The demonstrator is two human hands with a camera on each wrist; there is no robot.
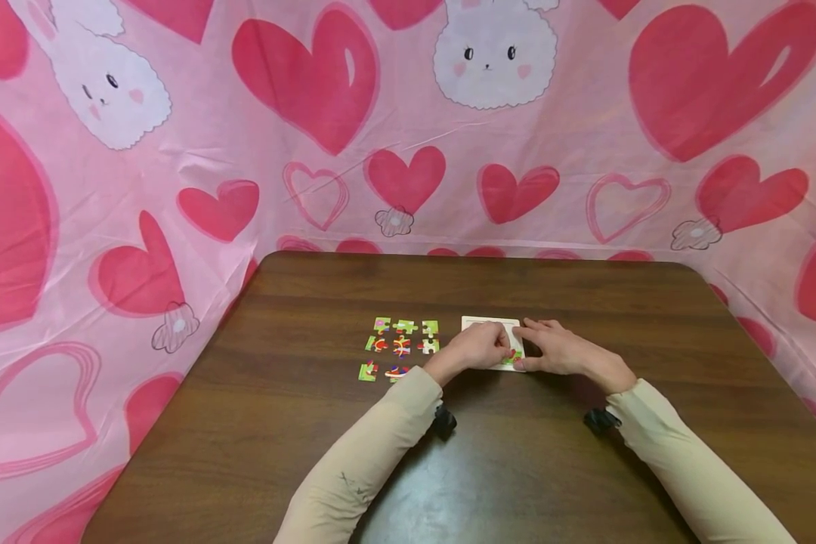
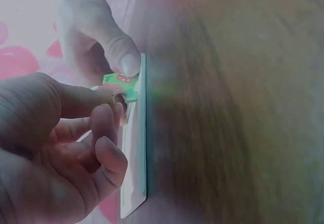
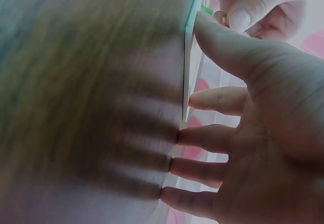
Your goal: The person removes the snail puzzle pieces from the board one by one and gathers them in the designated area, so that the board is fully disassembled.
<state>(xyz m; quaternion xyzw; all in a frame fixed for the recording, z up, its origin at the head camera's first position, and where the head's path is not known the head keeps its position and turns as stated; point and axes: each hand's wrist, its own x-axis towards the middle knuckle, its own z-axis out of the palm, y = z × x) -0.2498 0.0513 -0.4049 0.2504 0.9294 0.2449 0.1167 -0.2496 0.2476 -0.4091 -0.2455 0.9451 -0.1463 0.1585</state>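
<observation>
A white puzzle tray [image 1: 491, 319] lies flat on the table, its middle partly covered by my left hand [image 1: 479, 347]. Thumb and index finger of that hand pinch a green puzzle piece [image 2: 123, 85] with a red, white-dotted detail, over the tray's near right corner; the other fingers are curled. My right hand [image 1: 563, 351] spans the tray's right edge. Its thumb [image 3: 223, 42] presses down by the piece, while its straight fingers touch the tray edge and the tabletop. Whether the piece is fully seated is hidden.
Left of the tray, several loose puzzle pieces [image 1: 381, 325] lie in rough rows on the brown wooden table [image 1: 299, 332]. My left forearm partly covers the nearest row. A pink curtain [image 1: 353, 196] with hearts and rabbits hangs behind the table.
</observation>
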